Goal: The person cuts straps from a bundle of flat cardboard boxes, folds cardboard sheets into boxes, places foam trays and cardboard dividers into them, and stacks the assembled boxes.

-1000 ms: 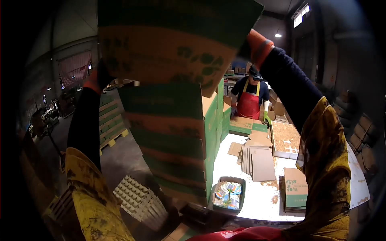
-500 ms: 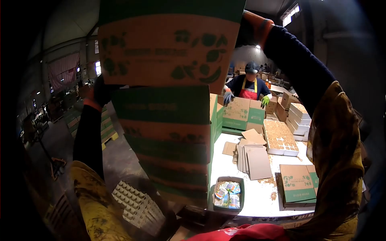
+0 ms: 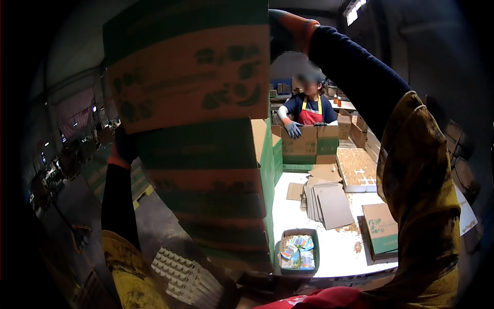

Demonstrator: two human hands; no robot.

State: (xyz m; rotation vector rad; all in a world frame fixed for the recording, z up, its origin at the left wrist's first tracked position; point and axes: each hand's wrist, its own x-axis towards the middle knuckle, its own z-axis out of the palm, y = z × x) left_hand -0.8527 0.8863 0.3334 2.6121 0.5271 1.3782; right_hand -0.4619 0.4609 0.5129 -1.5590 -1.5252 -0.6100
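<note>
A large green and brown carton (image 3: 188, 72) rests, slightly tilted, on top of a tall stack of similar cartons (image 3: 206, 190). My right hand (image 3: 290, 32), in a dark and orange glove, grips this top carton at its right side. My left hand (image 3: 124, 147) is gloved too and is at the carton's lower left corner, near the upper left of the stack; its fingers are dark and partly hidden. Yellow stained sleeve covers show on both forearms.
Across the white table (image 3: 334, 252) a co-worker (image 3: 311, 103) holds an open carton (image 3: 303, 144). On the table lie cardboard sheets (image 3: 332, 206), flat cartons (image 3: 381, 229), a bin of packets (image 3: 299, 251) and a white tray (image 3: 356, 169). Egg trays (image 3: 180, 273) stand at lower left.
The top carton and my right hand have moved left, and the carton sits lower over the stack. The co-worker has raised an open carton upright with both hands.
</note>
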